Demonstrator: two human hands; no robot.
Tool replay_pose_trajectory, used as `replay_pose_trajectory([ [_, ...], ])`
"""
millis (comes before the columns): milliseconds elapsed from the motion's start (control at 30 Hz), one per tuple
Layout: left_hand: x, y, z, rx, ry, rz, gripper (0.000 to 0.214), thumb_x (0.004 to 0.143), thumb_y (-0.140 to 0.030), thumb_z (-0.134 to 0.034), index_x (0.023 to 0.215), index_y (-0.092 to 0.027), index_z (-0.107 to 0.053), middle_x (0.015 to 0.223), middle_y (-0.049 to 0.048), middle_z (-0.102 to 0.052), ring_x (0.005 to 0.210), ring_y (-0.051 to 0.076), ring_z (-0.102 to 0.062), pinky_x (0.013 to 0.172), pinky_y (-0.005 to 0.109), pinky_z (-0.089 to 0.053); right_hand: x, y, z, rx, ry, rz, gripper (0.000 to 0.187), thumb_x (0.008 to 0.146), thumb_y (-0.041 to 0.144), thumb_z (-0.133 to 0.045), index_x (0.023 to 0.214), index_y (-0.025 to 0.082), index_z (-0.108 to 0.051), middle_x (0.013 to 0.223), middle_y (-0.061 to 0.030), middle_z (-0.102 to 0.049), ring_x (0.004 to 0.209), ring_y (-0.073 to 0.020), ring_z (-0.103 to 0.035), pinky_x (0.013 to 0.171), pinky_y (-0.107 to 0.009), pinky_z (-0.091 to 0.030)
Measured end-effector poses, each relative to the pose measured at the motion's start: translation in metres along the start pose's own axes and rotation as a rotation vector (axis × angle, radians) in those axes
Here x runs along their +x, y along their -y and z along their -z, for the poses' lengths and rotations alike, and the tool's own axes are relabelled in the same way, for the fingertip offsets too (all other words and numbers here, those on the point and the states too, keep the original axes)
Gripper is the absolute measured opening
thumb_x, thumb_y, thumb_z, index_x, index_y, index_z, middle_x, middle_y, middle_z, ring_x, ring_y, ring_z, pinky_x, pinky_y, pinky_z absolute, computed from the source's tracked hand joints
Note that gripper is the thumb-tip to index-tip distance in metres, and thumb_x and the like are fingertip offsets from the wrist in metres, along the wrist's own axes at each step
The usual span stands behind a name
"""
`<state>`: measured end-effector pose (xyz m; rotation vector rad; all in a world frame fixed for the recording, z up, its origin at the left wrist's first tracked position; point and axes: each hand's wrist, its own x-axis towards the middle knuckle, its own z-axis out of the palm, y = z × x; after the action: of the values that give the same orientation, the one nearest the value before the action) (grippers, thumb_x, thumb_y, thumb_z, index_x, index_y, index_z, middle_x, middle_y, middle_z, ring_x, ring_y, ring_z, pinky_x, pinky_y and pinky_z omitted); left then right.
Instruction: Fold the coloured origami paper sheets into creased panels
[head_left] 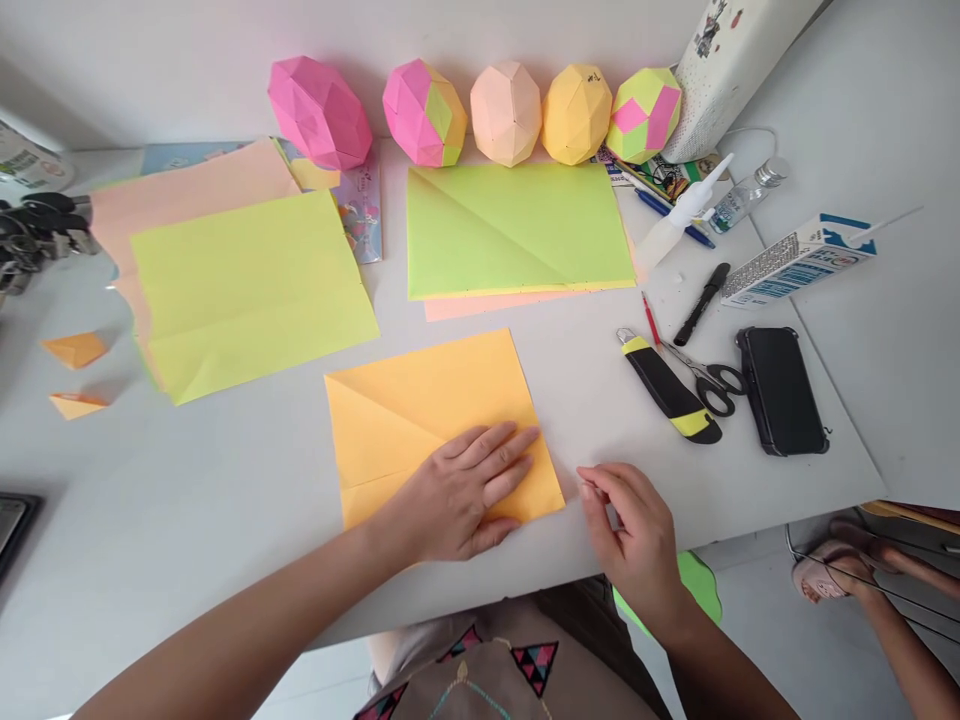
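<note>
My left hand (472, 490) lies flat on a sheet of orange paper (427, 385), fingers stretched toward the paper's right side. Creases cross the sheet; one slants down from its upper left corner. Just right of the sheet, above the table's front edge, is my right hand (630, 530). Its thumb and index finger are pinched together, and I cannot make out whether something small is between them. Behind the orange sheet lie a stack of yellow-green paper (517, 230) and, to the left, a loose yellow-green sheet (255, 290) on torn-edged pink paper (187, 190).
Several faceted paper balls, among them a pink one (319, 112), line the wall. On the right are a utility knife (667, 388), scissors (712, 385), a black marker (702, 305), a phone (784, 390), a glue bottle (675, 230) and a drink carton (799, 260). Folded orange pieces (76, 349) lie left.
</note>
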<state>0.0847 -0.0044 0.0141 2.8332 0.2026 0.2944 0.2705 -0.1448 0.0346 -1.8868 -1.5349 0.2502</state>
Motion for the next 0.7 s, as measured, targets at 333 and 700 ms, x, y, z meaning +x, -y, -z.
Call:
replay_pose_trajectory([
  [333, 0.0, 0.0, -0.001, 0.043, 0.003, -0.013, 0.054, 0.093, -0.052, -0.04, 0.128, -0.013, -0.051, 0.149, 0.012, -0.038, 0.135, 0.029, -0.035, 0.108, 0.042, -0.03, -0.007, 0.014, -0.014, -0.291, 0.09, -0.015, 0.024, 0.094, 0.029, -0.049, 0.073, 0.018, -0.054, 0.076, -0.0044, -0.051, 0.074, -0.0184, -0.047, 0.066, -0.032, -0.04],
  [700, -0.001, 0.0, -0.002, 0.048, -0.015, -0.018, 0.057, 0.093, -0.055, -0.039, 0.129, -0.012, -0.051, 0.149, 0.0119, -0.038, 0.134, 0.03, -0.035, 0.108, 0.043, -0.029, -0.011, 0.018, -0.019, -0.356, 0.009, -0.018, 0.015, 0.093, 0.026, -0.046, 0.084, 0.017, -0.054, 0.083, -0.0067, -0.054, 0.079, -0.0203, -0.049, 0.07, -0.034, -0.041],
])
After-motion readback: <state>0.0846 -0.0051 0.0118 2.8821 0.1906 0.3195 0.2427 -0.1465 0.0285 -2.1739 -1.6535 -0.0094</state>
